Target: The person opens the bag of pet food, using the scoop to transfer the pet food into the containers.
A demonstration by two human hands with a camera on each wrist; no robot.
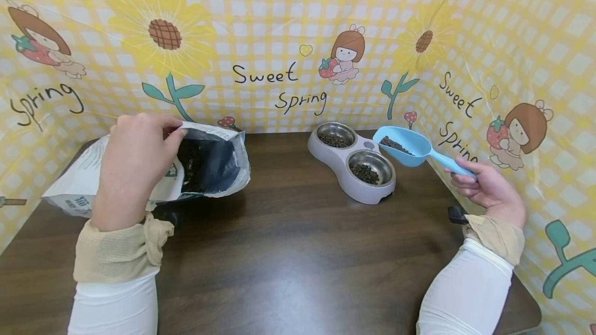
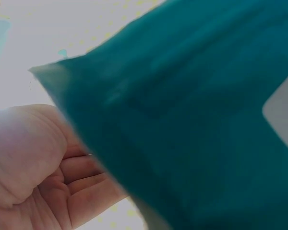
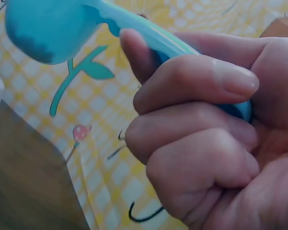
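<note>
With curled fingers my right hand (image 1: 489, 190) grips the handle of a light blue scoop (image 1: 419, 150), which has some brown kibble (image 1: 395, 145) in it. The scoop is raised beside the right bowl of a lilac double pet feeder (image 1: 342, 169). Its two steel bowls each hold some kibble. At the left, my left hand (image 1: 137, 162) pinches the upper edge of an open food bag (image 1: 214, 162) lying on its side, its dark mouth facing right. In the left wrist view the bag's teal side (image 2: 182, 120) hides the fingertips.
A dark brown wooden table (image 1: 288, 252) lies under everything. Yellow checked cloth (image 1: 279, 25) with flowers and cartoon figures stands close behind it and along both sides. A small black object (image 1: 457, 215) sits at the right wrist.
</note>
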